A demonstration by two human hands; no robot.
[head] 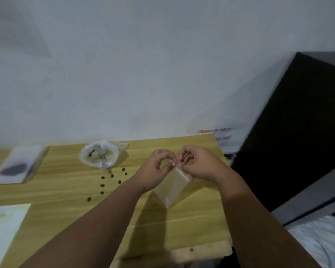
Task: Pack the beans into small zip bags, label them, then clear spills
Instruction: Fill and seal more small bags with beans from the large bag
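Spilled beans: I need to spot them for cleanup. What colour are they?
Dark brown beans, clearest in the head view.

Single head-worn view looks forward and down, close over the wooden table [66, 190].

Left hand [159, 168] and right hand [199, 166] pinch the top edge of an empty clear zip bag [172, 189], held tilted near the right edge of the bench [182, 225]. Loose beans [112, 176] lie scattered mid-bench. Open clear pouch [100, 156] at far edge. White paper [4, 229] at near left corner.
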